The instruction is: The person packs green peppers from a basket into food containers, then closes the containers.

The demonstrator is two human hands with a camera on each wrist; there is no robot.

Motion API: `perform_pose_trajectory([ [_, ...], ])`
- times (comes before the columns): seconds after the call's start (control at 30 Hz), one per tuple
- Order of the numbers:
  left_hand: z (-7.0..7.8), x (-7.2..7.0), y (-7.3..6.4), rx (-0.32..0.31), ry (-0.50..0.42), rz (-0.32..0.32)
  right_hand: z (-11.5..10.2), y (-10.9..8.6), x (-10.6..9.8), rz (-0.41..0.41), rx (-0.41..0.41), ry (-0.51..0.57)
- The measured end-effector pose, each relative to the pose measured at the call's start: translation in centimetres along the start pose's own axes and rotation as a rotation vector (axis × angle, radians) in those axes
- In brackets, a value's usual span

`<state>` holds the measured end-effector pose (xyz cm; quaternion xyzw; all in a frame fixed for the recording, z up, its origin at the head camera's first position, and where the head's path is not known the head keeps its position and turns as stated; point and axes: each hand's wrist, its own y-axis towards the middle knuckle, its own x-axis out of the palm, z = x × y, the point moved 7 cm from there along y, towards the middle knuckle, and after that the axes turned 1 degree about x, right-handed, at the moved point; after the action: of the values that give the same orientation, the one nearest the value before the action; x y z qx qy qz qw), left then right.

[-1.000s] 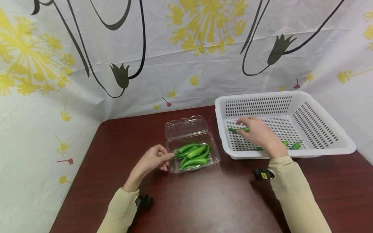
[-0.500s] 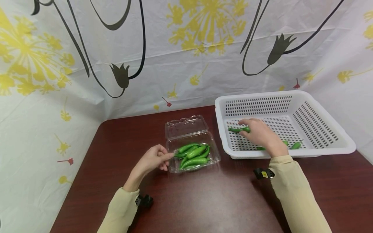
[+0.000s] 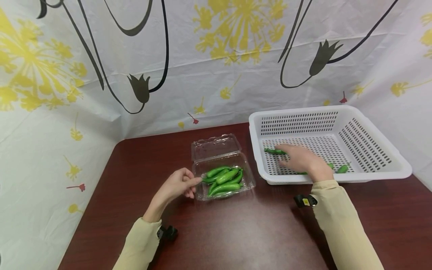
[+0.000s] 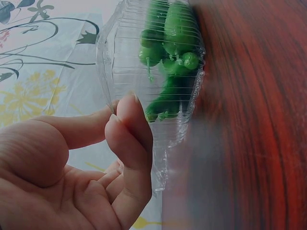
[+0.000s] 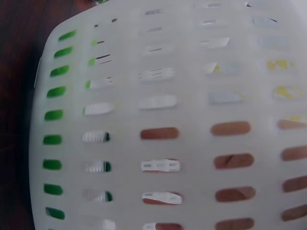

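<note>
In the head view, my left hand (image 3: pixel 179 183) pinches the left rim of a clear plastic clamshell container (image 3: pixel 248 180) between thumb and forefinger. Several green chili peppers (image 3: pixel 225 180) lie piled inside it, and its lid is raised at the back. The left wrist view shows the same pinch on the thin plastic edge. Over in a white slotted basket (image 3: pixel 371 175), my right hand (image 3: pixel 298 159) reaches down with thumb and forefinger spread apart, beside a green chili pepper (image 3: pixel 274 151) whose right end it covers. The right wrist view shows mostly the basket wall (image 5: pixel 124 120), with skin seen through slots.
More green peppers (image 3: pixel 342 168) lie along the basket's near side, partly behind my right hand and wrist. Both containers stand on a dark red-brown table (image 3: pixel 249 232). A patterned white sheet (image 3: pixel 216 93) hangs behind and at the sides.
My right hand has moved slightly lower and nearer in the basket, its forefinger now over the pepper's right end. The left hand and the clamshell container have stayed in place.
</note>
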<state>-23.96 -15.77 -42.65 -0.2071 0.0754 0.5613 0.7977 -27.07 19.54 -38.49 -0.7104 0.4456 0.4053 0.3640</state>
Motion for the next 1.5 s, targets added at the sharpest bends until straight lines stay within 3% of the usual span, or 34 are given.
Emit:
perform_pose_trajectory([
  [0.27, -0.06, 0.14, -0.03, 0.001, 0.000, 0.000, 0.35, -0.13, 0.51, -0.032, 0.025, 0.006],
  [0.5, -0.22, 0.16, 0.12, -0.001, 0.003, 0.004, 0.52, -0.05, 0.12, 0.015, 0.052, -0.050],
  [0.9, -0.16, 0.20, 0.14, 0.008, -0.006, 0.000, 0.53, 0.04, 0.19, 0.001, 0.072, -0.193],
  [1.03, -0.14, 0.21, 0.10, 0.006, -0.011, -0.002, 0.66, -0.04, 0.22, -0.001, 0.090, -0.189],
  [1.27, -0.09, 0.12, 0.06, 0.004, -0.005, 0.003, 0.58, 0.08, 0.13, 0.004, 0.047, -0.124],
  [1.5, -0.08, 0.03, 0.05, 0.000, -0.001, 0.004, 0.93, 0.10, 0.16, -0.017, 0.082, -0.107],
])
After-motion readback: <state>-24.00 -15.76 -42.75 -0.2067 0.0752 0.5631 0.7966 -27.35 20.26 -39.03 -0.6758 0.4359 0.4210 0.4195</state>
